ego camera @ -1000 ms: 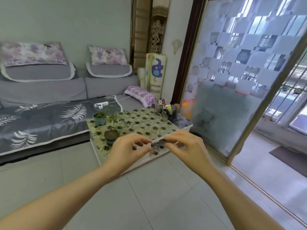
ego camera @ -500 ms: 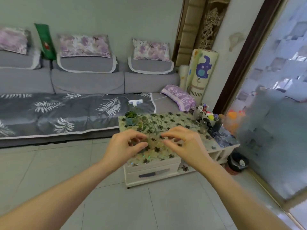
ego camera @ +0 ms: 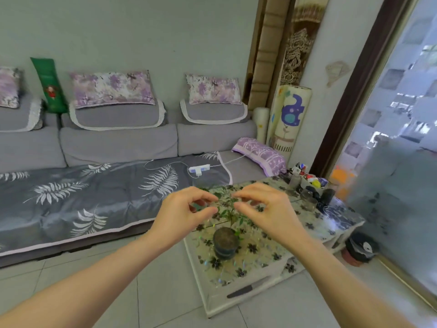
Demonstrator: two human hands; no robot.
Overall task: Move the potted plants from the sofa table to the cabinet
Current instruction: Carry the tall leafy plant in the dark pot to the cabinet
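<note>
Sofa (ego camera: 99, 185): grey, along the far wall; leaf-print cover on the seat, a white power strip (ego camera: 199, 169) lying on it.
Bench (ego camera: 267, 263): low, white, floral cover — stands just in front of the sofa's right end.
Left hand (ego camera: 182, 214): raised over the bench, fingers curled, thumb near fingertips, holding nothing.
Right hand (ego camera: 267, 211): mirrors it, loosely curled, holding nothing.
Potted plant (ego camera: 225, 242): dark round pot on the bench, soil inside, thin leafy stem rising between the hands — untouched.
Jars (ego camera: 309, 200): clear glass at the bench's far right; contents cannot be told.
</note>
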